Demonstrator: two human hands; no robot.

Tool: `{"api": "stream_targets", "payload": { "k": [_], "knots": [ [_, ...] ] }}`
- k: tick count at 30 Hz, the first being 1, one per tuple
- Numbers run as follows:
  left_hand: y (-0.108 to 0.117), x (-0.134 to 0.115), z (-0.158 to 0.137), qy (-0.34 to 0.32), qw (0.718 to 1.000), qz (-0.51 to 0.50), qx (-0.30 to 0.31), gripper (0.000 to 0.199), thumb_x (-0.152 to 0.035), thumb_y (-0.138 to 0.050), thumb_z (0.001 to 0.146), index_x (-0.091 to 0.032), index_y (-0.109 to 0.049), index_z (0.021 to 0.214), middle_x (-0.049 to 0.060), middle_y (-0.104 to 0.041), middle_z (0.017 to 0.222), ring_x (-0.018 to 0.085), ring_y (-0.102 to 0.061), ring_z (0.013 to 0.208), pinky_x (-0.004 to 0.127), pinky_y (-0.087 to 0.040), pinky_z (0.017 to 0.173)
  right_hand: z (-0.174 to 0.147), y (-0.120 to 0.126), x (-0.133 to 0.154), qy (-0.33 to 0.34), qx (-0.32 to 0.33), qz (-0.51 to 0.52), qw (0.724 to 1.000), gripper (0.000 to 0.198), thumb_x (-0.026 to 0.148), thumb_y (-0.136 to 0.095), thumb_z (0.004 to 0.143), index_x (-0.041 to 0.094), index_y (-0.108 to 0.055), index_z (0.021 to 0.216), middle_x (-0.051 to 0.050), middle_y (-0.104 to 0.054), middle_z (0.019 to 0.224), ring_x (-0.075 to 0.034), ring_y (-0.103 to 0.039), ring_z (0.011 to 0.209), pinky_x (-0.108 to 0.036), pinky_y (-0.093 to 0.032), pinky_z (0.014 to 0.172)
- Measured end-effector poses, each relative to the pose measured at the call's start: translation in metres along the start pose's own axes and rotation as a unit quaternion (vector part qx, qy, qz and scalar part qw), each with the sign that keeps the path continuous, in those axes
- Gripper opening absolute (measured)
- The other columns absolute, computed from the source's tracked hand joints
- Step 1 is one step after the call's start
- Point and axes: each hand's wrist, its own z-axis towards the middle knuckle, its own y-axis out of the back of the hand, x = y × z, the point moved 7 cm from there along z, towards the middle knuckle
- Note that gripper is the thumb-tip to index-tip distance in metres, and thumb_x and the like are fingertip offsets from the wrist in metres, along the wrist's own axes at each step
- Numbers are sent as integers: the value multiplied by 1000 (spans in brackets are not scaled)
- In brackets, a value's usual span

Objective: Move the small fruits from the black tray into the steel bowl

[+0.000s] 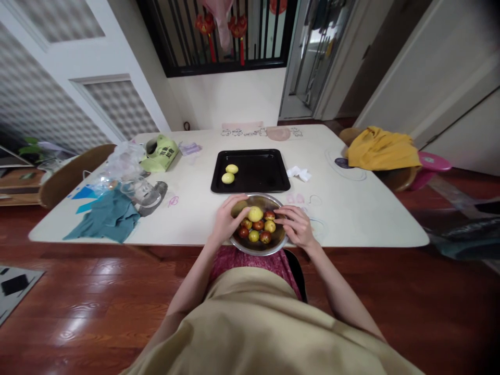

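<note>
Against 1 yellow fruit [256, 214], left hand [229, 214] curls loosely.

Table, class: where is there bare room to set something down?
Free: the right half of the tray, beside two yellow fruits; the table between right hand and yellow cloth. Crowded: its left end, with plastic and teal cloth; the bowl.

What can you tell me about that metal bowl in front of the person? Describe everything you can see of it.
The metal bowl is round, shiny and silver, with a smooth, thin rim. It sits upright at the near edge of the white table, its near side jutting past that edge, just nearer than the black tray. Inside are small red and yellow-green fruits. The left hand lies over its left rim; the right hand reaches over the right. Its underside is hidden.
</note>
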Motion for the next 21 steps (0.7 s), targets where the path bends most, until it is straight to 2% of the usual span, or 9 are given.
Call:
{"api": "stream_targets", "payload": {
  "k": [2, 5, 8, 10, 13, 16, 21],
  "knots": [
    [10, 8, -1, 13, 998, -22, -62, 19, -34, -62, 105, -22, -74, 114, 9, -77, 119, 24, -72, 119, 42, -57, 108, 2, 3, -2, -14, -9, 12, 1000, 34, 32, -50, 108, 24, -83, 104, -11, -81, 114, -30, -71, 109, -51, -61, 90],
    [20, 24, -7, 38, 990, -37, -127, 25, -38, -57, 107, -20, -75, 100, 9, -79, 107, 23, -75, 109, 41, -59, 102, 14, 8, -13, -69, -19, 11, 997, 34, 28, -50, 107, 26, -84, 101, -9, -81, 108, -29, -71, 104, -53, -61, 90],
    [20, 37, -14, 73, 985, -46, -148, 32, -42, -55, 107, -20, -73, 92, 8, -79, 100, 23, -75, 100, 39, -60, 96, 40, 5, -31, -123, 2, -8, 992, 31, 31, -54, 106, 27, -84, 99, -9, -81, 105, -29, -72, 101, -53, -61, 92],
    [18, 42, -17, 88, 984, -57, -145, 32, -43, -54, 107, -21, -73, 92, 8, -80, 100, 23, -75, 100, 38, -60, 95, 63, -6, -44, -130, 41, -10, 991, 29, 33, -55, 107, 26, -83, 104, -10, -80, 109, -28, -72, 103, -51, -61, 95],
    [15, 43, -19, 93, 984, -69, -137, 30, -41, -54, 106, -21, -74, 94, 8, -80, 104, 23, -75, 104, 39, -59, 100, 99, -38, -60, -98, 120, -3, 988, 27, 31, -53, 107, 24, -79, 113, -10, -78, 114, -27, -73, 107, -48, -61, 98],
    [14, 44, -19, 97, 983, -64, -139, 29, -39, -54, 106, -22, -74, 94, 8, -80, 104, 23, -75, 106, 40, -59, 101, 128, -83, -73, -52, 213, -8, 976, 28, 28, -55, 106, 23, -73, 127, -11, -74, 127, -27, -71, 117, -48, -61, 103],
    [13, 45, -21, 86, 985, -59, -138, 27, -35, -54, 107, -22, -74, 94, 8, -79, 101, 24, -75, 107, 39, -59, 99, 153, -158, -85, 28, 334, -58, 940, 43, 16, -59, 100, 19, -63, 143, -15, -63, 149, -30, -63, 135, -50, -57, 111]
  ]
}}
